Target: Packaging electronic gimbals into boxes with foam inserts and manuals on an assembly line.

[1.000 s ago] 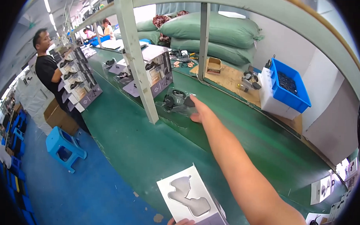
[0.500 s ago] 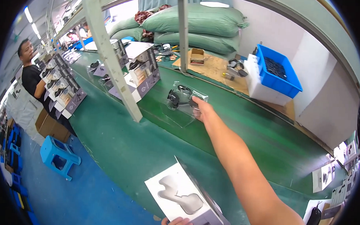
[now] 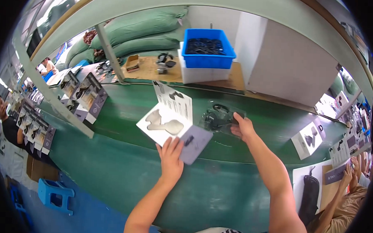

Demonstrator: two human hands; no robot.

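My left hand (image 3: 171, 157) grips the near edge of a white and grey cardboard box (image 3: 159, 134), fingers spread over its front. The box is tilted, its printed flap (image 3: 175, 100) stands up, and a shaped cut-out shows in its white face. Right of it, my right hand (image 3: 243, 126) pinches the right end of a clear plastic tray (image 3: 232, 105) between thumb and fingers. A black device (image 3: 213, 119) with a coiled black cable lies in this tray; its exact kind is unclear. Box and tray are close together above the green conveyor belt (image 3: 129, 114).
Packed display boxes (image 3: 90, 97) stand at left, and another white box (image 3: 308, 139) at right. Behind the belt, a blue bin (image 3: 209, 47) holds black parts. A metal post (image 3: 57, 97) rises at left. At far right, a co-worker's hands (image 3: 351, 171) hold a box.
The view has turned right. My left hand has brought the box up from the lower edge, over the belt. My right hand has carried the tray with the black device rightward, beside the box.
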